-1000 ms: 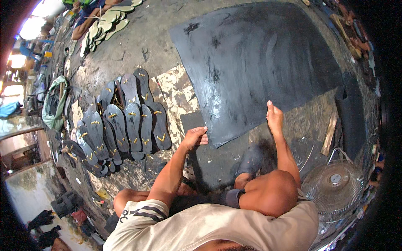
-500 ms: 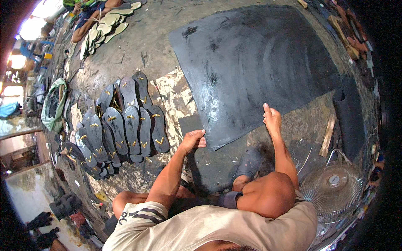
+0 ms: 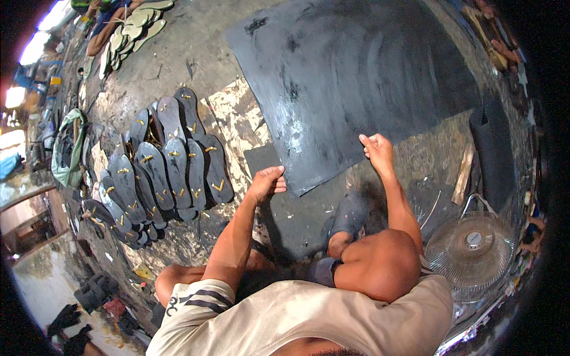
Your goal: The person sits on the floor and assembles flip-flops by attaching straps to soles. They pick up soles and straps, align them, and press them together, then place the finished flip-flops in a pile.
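Black streaked sheet (image 3: 368, 77), glossy patch, both hands (image 3: 266, 184) (image 3: 380, 155) pinching its edges

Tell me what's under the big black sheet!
Around the sheet you can see worn floor. A small dark flat piece shows by its left edge; I can't tell whether it goes underneath. Whatever is under the middle is covered.

The left grip (image 3: 268, 184) was at the left edge of a black sheet (image 3: 368, 83), the right grip (image 3: 378, 153) over its near edge; dark sandals (image 3: 154, 169) lay leftward.
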A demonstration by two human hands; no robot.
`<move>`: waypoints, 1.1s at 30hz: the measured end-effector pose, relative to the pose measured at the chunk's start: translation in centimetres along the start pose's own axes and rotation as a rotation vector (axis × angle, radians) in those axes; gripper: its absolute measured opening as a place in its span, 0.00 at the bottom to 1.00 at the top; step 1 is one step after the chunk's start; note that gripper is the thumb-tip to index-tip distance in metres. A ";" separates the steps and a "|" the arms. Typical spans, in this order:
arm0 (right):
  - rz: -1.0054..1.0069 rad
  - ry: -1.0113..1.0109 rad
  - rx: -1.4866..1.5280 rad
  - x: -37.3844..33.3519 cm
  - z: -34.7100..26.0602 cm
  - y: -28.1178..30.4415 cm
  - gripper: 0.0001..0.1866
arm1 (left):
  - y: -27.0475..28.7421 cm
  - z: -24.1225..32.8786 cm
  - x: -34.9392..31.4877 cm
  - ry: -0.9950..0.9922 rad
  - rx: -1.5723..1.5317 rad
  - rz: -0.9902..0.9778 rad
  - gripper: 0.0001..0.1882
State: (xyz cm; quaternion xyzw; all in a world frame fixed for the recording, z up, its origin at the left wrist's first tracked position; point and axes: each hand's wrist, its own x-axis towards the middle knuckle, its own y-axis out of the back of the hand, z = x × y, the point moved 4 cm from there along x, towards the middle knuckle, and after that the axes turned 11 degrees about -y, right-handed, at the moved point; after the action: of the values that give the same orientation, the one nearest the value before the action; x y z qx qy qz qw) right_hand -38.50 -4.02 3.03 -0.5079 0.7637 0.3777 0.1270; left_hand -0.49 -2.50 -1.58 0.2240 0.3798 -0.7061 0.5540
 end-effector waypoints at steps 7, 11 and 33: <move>-0.005 0.058 0.099 1.6 1.2 -0.2 0.19 | 0.4 -0.5 0.6 0.000 0.003 -0.004 0.18; 0.060 0.216 0.211 2.1 2.1 -0.3 0.16 | -0.3 0.1 0.3 -0.006 0.010 -0.012 0.17; 0.260 0.351 -0.088 0.3 0.2 0.7 0.15 | 0.1 0.0 0.1 -0.040 0.019 -0.025 0.16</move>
State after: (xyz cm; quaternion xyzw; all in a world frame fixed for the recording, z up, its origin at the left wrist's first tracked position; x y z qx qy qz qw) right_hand -39.27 -4.00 3.03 -0.4680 0.8160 0.3298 -0.0799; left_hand -0.42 -2.56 -1.73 0.2100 0.3647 -0.7210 0.5505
